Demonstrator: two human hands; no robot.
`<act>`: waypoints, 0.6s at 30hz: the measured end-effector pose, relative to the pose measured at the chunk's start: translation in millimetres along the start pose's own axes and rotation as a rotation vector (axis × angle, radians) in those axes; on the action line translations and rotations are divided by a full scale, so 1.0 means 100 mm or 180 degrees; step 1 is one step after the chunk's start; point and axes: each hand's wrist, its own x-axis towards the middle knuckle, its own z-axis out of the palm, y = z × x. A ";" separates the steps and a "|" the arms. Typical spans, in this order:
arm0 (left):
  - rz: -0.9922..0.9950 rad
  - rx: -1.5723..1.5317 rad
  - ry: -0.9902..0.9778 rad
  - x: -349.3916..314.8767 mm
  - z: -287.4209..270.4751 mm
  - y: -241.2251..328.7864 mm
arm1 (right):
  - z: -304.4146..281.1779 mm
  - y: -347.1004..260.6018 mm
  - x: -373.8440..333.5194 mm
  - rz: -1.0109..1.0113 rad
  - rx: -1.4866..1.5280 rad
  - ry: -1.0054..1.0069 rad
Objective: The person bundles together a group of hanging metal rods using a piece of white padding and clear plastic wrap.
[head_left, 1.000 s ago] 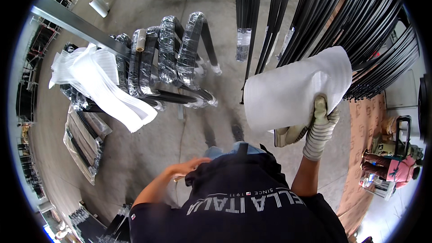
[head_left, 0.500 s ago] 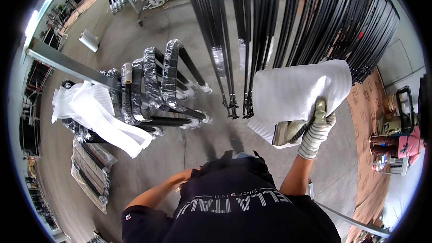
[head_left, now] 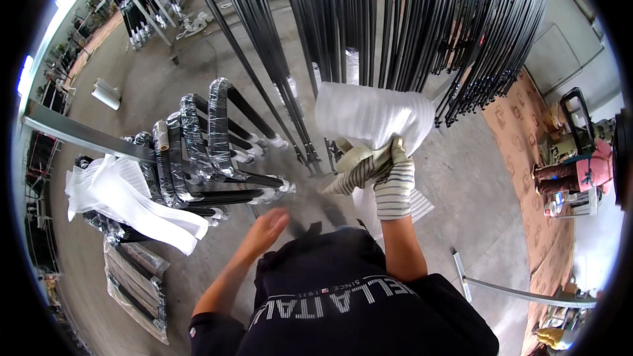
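My right hand (head_left: pixel 397 181), in a striped knit glove with a pale palm, is closed on a white foam sheet (head_left: pixel 369 113) that curls over in front of me. A loose matching glove (head_left: pixel 351 177) is gripped in the same hand, its striped cuff pointing left. A lower flap of white foam hangs behind my right wrist. My left hand (head_left: pixel 270 225) is bare, raised left of my body and somewhat blurred. Its fingers are stretched out, with nothing visible in them, and it stays apart from the glove.
At left, several black tubular frames wrapped in clear film (head_left: pixel 221 132) hang by a metal rail (head_left: pixel 86 138), with white foam strips (head_left: pixel 125 198) draped over them. Long black rods (head_left: pixel 343 20) hang ahead. A wrapped flat panel (head_left: pixel 135 290) lies lower left. A person in pink (head_left: pixel 593 168) is far right.
My left hand has come up from my waist. My right hand has moved left with the foam sheet and the loose glove, whose cuff now shows. The view has shifted right.
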 end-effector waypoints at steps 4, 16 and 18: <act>-0.0085 -0.1919 0.0028 0.44 0.25 0.32 | 0.13 0.15 -0.13 0.0692 0.0336 -0.0066; -0.0787 -0.3381 -0.1539 0.66 0.44 0.27 | 0.06 0.18 -0.33 0.0912 0.0480 -0.0985; -0.0656 -0.3945 -0.1511 0.69 0.48 0.06 | 0.06 0.20 -0.32 0.0822 0.0535 -0.0880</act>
